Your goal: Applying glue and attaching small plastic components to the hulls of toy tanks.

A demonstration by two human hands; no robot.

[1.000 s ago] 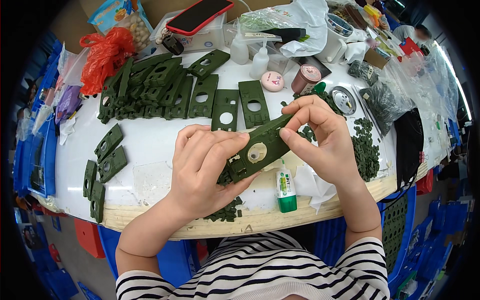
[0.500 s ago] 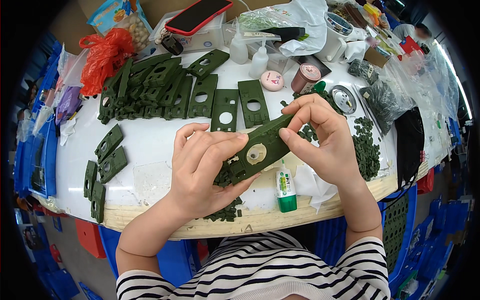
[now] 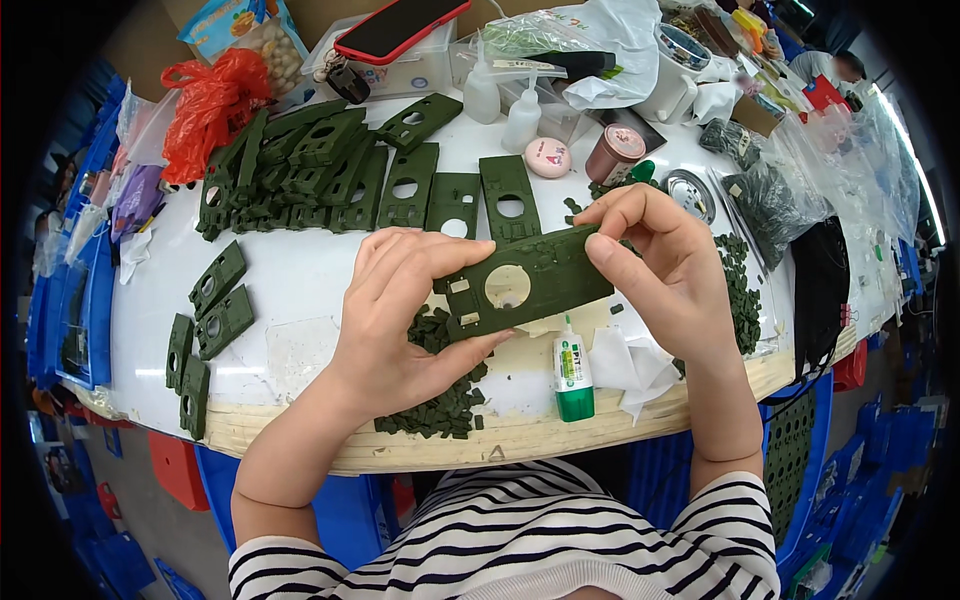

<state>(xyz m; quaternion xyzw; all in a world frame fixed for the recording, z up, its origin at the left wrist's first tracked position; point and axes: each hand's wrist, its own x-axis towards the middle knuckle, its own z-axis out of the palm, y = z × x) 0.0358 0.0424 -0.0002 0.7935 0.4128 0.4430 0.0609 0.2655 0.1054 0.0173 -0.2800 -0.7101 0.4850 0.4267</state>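
A dark green plastic toy tank hull part (image 3: 560, 272) with a large round hole is held up over the near middle of the table. My left hand (image 3: 395, 310) grips its left end, thumb below and fingers along the upper edge. At the right end, my right hand (image 3: 665, 275) pinches the upper corner between thumb and fingers. Just under the part stands a glue bottle (image 3: 573, 375) with a green base and a narrow tip. A heap of small green pieces (image 3: 440, 408) lies below my left hand.
Similar hull parts are stacked (image 3: 320, 165) at the back left, with several more (image 3: 222, 320) at the left. More small green pieces (image 3: 738, 295) lie right of my right hand. White tissue (image 3: 630, 365) is beside the glue. Bottles, a phone (image 3: 400, 28) and bags line the back.
Both hands have tilted the hull part so that its top faces me more fully and it lies more level. More of the small-piece heap shows beneath my left hand.
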